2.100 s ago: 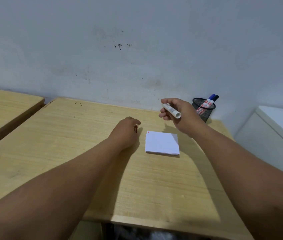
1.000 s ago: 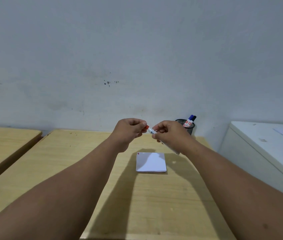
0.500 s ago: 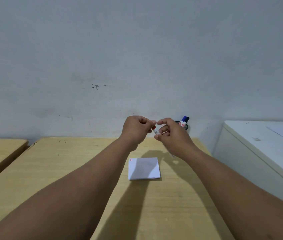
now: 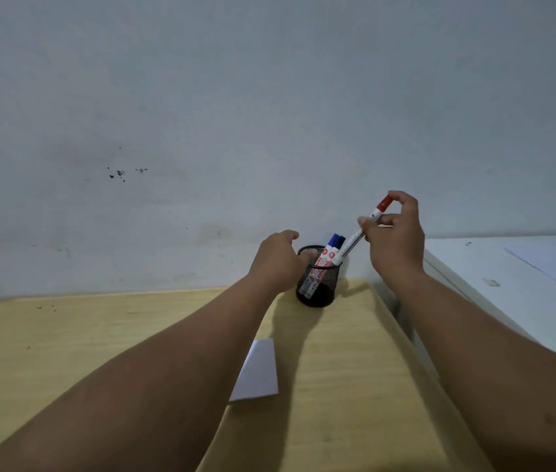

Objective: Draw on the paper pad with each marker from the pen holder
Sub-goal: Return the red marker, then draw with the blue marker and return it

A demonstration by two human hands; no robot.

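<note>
I see my right hand (image 4: 394, 236) pinching the red-capped marker (image 4: 363, 229) near its cap end, tilted, with its lower end at the rim of the holder (image 4: 317, 284), which stands near the desk's (image 4: 65, 335) far right corner by the wall. My left hand (image 4: 278, 260) is loosely curled with nothing in it, its fingertips at the holder's near-left rim, and two more markers (image 4: 332, 248) with blue and dark caps stand inside. The pad (image 4: 257, 373) lies flat toward the middle of the desk, partly hidden under my left forearm.
</note>
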